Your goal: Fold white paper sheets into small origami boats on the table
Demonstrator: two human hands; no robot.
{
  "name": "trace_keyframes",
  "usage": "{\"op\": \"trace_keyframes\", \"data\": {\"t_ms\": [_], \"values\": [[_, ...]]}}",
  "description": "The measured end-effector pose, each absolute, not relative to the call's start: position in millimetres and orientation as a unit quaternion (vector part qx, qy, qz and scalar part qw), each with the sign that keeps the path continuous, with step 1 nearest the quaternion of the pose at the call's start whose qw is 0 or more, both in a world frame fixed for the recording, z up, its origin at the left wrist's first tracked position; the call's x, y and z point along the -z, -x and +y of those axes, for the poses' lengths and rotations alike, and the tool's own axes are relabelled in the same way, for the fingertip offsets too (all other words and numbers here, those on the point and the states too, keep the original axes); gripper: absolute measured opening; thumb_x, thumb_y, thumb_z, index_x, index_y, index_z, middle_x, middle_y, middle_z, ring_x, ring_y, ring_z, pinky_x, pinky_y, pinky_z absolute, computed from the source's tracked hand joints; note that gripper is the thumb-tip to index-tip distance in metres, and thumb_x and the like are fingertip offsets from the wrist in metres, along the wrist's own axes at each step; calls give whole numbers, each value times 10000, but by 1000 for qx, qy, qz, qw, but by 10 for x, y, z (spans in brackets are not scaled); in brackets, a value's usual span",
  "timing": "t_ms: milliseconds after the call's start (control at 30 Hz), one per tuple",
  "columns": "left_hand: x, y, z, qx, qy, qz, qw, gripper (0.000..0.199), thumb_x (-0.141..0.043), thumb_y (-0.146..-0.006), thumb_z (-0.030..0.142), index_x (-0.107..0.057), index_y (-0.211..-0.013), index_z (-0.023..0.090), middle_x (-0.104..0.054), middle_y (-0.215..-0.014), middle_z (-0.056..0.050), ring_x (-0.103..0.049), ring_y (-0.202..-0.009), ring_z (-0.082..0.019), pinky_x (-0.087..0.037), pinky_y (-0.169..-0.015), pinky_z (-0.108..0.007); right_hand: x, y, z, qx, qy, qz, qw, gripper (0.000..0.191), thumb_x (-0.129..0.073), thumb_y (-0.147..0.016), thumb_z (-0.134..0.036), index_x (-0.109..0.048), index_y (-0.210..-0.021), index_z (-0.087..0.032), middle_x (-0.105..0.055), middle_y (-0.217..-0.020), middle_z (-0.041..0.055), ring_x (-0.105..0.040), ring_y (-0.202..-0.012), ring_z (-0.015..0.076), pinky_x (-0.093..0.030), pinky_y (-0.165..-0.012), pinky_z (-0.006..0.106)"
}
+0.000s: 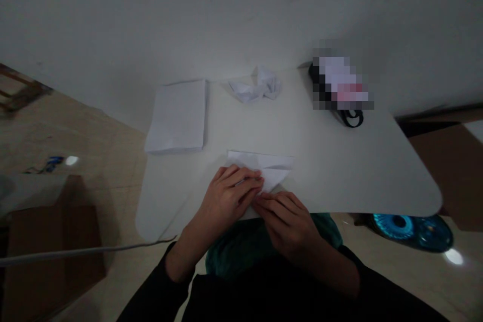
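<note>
1. We count two hands over the near part of the table, both bare, with black sleeves at the wrists.
2. The left hand is curled over the folded sheet, fingers together and clamped on its near part.
3. The right hand lies just beside the left, fingers together, their tips at the sheet's near point. We cannot tell whether it grips.
4. We count one folded sheet, white, flat on the table near its near edge, partly under the left hand.
5. Farther along the table we count one stack of paper to the left and one crumpled paper at the far edge, well apart from the hands.
6. At the far right corner sits one black object with a pale top, too blurred to name.
7. On the floor we count one blue round object and one cardboard box. One white cable runs past the table's near corner.
</note>
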State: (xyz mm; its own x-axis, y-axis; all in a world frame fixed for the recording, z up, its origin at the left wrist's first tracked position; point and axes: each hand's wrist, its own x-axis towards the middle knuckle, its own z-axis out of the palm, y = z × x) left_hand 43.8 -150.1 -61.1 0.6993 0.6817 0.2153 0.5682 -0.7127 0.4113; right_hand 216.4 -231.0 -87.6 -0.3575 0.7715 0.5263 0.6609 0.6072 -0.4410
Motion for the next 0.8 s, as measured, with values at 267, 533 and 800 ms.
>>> {"op": "trace_keyframes", "data": {"t_ms": [267,533,800], "values": [[608,-458,-1485,-187,-903,355,155,169,-579,-927,305,-705,-1017,236,-707,-1082,-31,-568,-925,-194,-391,-792,-364,858,-2160,-2322,-91,480,-773,406,368,-466,-899,-44,-669,-1185,-156,-727,-980,107,-652,-1000,227,-571,-824,394],[602,-485,-1553,-172,-896,384,141,175,-574,-933,312,-697,-1032,240,-701,-1102,-19,-576,-972,-201,-393,-805,-373,794,-2230,-2280,-40,519,-776,357,337,-470,-878,-11,-684,-1131,-74,-715,-1036,159,-639,-1028,249,-568,-885,410],[619,-521,-1618,-185,-889,402,118,168,-566,-937,302,-691,-1028,239,-701,-1112,-12,-574,-959,-205,-392,-790,-375,738,-2435,-2176,31,582,-770,260,297,-517,-888,-67,-682,-1129,-119,-726,-1107,93,-613,-1082,284,-450,-930,456]]}}
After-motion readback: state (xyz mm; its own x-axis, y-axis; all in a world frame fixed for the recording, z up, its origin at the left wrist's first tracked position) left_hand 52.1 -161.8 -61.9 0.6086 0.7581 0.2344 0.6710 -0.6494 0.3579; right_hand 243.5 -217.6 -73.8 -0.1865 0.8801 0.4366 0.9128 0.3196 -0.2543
